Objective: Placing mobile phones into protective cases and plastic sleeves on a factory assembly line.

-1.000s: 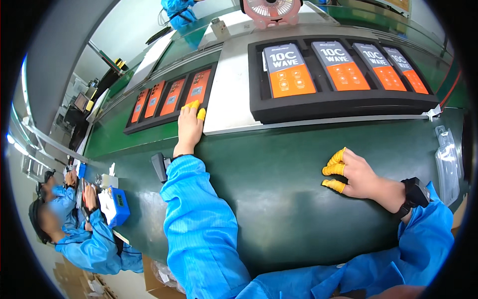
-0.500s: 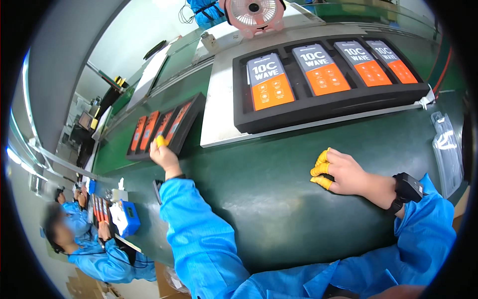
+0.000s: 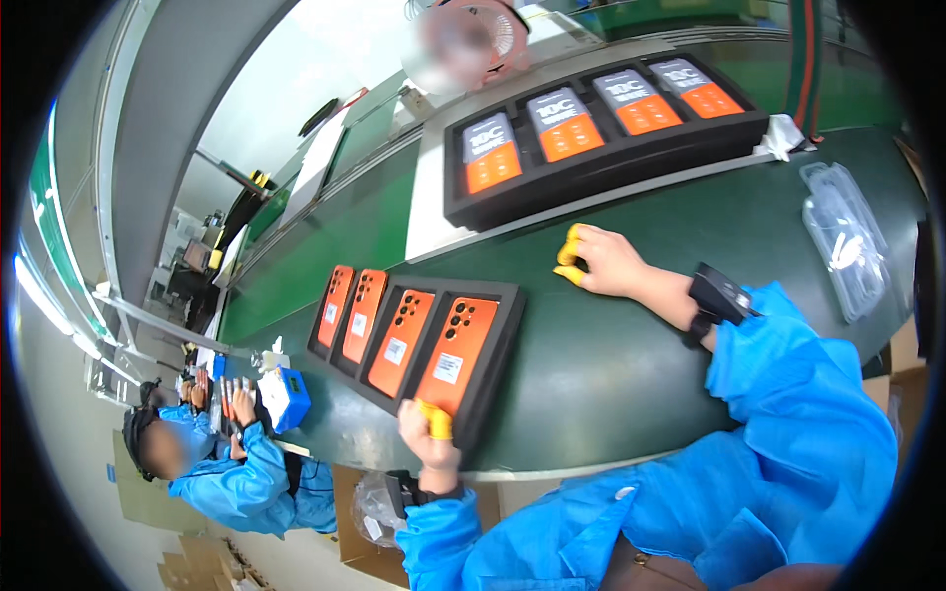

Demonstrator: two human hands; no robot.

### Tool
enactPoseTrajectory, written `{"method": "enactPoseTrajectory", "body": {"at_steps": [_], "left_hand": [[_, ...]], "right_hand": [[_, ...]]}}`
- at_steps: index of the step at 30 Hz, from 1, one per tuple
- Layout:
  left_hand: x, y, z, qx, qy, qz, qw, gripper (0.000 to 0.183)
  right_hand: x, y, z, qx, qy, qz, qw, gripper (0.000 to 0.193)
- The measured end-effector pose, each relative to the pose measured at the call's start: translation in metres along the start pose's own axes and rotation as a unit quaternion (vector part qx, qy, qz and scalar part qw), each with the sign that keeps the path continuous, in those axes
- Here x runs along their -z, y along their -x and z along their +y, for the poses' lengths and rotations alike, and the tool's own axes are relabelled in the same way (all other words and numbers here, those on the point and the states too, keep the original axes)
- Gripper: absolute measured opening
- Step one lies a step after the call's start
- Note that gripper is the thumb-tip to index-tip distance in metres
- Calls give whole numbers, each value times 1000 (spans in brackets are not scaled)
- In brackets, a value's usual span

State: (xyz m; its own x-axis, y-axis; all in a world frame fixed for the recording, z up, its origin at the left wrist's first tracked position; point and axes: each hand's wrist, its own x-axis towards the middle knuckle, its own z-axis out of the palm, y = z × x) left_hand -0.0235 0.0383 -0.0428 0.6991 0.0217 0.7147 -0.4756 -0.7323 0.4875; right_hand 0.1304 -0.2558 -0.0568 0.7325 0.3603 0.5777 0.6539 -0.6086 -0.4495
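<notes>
A black foam tray (image 3: 480, 414) with several orange phones (image 3: 398, 347) lies on the table, camera sides up, each with a small white label. My left hand (image 3: 430, 435), yellow finger cots on its fingertips, is closed on the tray's near edge by the rightmost phone. Over the green table, right of that tray, my right hand (image 3: 609, 264) is loosely curled. Its yellow-cotted fingers and thumb stand apart, with nothing seen between them. Beyond it a larger black foam tray (image 3: 601, 187) holds several grey-and-orange phone packages (image 3: 559, 122) on a white board.
Clear plastic trays (image 3: 845, 241) lie at the table's right end. A pink fan (image 3: 505, 34) stands at the back. On the left a co-worker in a blue smock (image 3: 246, 488) sits near a blue box (image 3: 286, 399). Cardboard boxes (image 3: 370, 542) are below the table edge.
The tray of phones has come nearer to me with my left hand at its edge, and it has turned. The view has shifted too. My right hand stays loosely curled.
</notes>
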Motion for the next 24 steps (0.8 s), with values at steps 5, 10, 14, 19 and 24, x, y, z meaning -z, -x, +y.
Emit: {"method": "enactPoseTrajectory", "body": {"at_steps": [5, 10, 14, 19, 24], "left_hand": [[-36, 51, 66, -10, -69, -86, 994, 19], [-41, 26, 118, 43, -127, -357, 924, 36], [-37, 10, 126, 17, -153, -413, 898, 36], [-57, 0, 150, -69, -273, -388, 878, 29], [-69, -4, 148, -53, -271, -380, 883, 27]], "right_hand": [[1, 10, -11, -62, -68, 108, 990, 16], [79, 39, -15, 32, 124, 47, 991, 38], [211, 61, 32, -95, 298, 189, 931, 41], [326, 190, 165, -456, 381, 79, 800, 84], [315, 198, 141, -583, 247, -113, 765, 75]]}}
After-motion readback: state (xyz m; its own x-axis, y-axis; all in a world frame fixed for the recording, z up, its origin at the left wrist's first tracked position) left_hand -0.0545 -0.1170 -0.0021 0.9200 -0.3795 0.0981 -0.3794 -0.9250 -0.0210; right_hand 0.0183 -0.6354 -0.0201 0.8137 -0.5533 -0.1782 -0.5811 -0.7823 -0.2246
